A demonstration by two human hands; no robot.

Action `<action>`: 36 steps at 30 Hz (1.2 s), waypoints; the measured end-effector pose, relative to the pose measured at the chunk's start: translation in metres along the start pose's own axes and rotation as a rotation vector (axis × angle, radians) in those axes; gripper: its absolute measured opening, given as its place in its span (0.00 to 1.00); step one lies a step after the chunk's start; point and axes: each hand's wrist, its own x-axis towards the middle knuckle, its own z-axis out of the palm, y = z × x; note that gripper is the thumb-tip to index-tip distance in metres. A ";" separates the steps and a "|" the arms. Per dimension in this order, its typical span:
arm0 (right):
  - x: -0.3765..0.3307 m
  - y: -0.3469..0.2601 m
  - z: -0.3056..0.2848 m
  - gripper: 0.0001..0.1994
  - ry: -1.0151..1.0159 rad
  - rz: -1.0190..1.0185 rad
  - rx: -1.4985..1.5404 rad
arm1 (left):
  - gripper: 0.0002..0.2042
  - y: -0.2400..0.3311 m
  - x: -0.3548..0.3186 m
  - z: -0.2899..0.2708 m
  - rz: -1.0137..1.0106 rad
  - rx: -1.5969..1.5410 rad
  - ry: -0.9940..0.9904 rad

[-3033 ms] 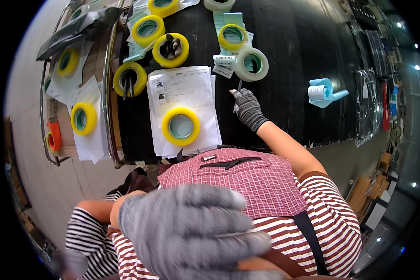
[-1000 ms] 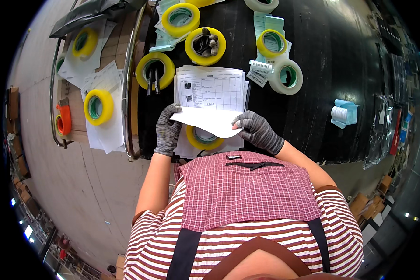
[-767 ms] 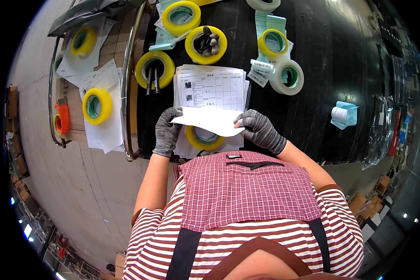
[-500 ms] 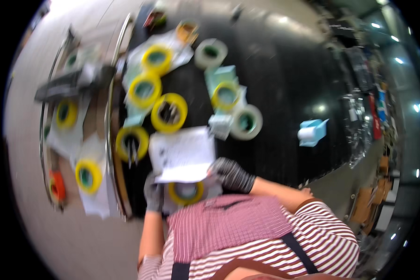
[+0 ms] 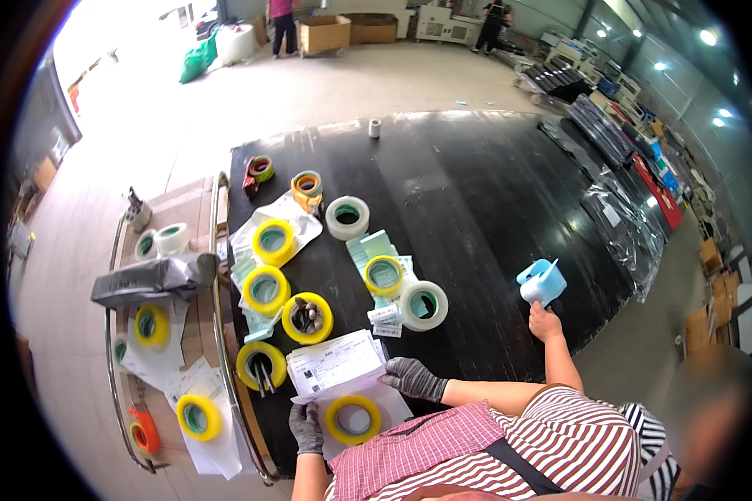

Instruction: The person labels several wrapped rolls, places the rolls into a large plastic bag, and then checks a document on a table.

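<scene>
Both of my hands wear grey knit gloves. My left hand (image 5: 307, 427) pinches the left end of a folded-up white paper sheet (image 5: 340, 387), and my right hand (image 5: 415, 380) grips its right end. Behind the raised sheet lies a stack of printed papers (image 5: 330, 357). Close to my body, a yellow tape roll (image 5: 376, 417) rests on white paper, between my left hand and my apron. A yellow tape roll with dark pens (image 5: 261, 384) in its core stands left of the stack. Another yellow roll (image 5: 331, 326) behind it has a grey bundle in its middle.
Another person's bare hand (image 5: 546, 321) touches a light blue label roll (image 5: 551, 284) at right. More tape rolls (image 5: 347, 219) weigh down label strips on the black table (image 5: 476, 192). A metal-railed cart (image 5: 219, 334) adjoins its left side. Clear plastic wrap (image 5: 635, 242) lies along the right edge.
The view has tilted up, showing more of the room. A person beside me has reached to the light blue roll. My hands still hold the sheet.
</scene>
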 end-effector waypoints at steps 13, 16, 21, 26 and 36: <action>-0.005 0.033 0.006 0.15 0.003 0.265 -0.162 | 0.08 -0.040 0.018 0.010 0.044 -0.132 0.089; 0.001 0.033 0.007 0.15 -0.005 0.321 -0.201 | 0.09 -0.027 0.012 0.012 0.026 -0.178 0.111; 0.012 0.030 0.003 0.12 0.033 0.347 -0.245 | 0.08 -0.017 0.013 0.003 0.118 0.031 0.045; 0.016 0.047 0.012 0.05 0.216 0.294 -0.490 | 0.13 -0.005 0.013 -0.006 0.047 0.321 -0.049; 0.012 0.036 0.007 0.14 0.106 -0.137 -0.021 | 0.09 -0.026 0.005 0.003 -0.348 -0.784 0.036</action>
